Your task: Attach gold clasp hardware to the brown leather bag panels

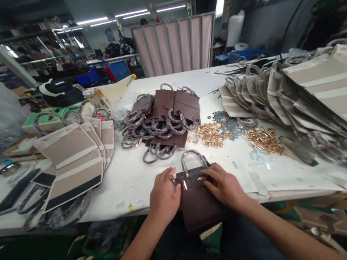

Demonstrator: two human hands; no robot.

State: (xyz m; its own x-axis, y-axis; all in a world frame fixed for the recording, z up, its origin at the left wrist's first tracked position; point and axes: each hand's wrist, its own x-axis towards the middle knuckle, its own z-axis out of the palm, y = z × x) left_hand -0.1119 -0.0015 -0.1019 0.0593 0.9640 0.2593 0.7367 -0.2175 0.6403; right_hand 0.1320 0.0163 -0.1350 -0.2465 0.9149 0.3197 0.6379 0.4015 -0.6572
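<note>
A dark brown handbag panel hangs over the table's front edge toward my lap. Its looped handle, wrapped in clear plastic, points away from me, and small shiny metal fittings sit near its top. My left hand is closed at the panel's upper left edge, thumb and forefinger around a small metal piece or strap end that I cannot make out well. Gripping the upper right part, my right hand has its fingers curled by another metal fitting.
Beyond lies a pile of brown panels with wrapped handles. Gold fasteners and grey metal plates are heaped right of it, with more gold pieces nearby. Beige-lined panels are stacked left and right.
</note>
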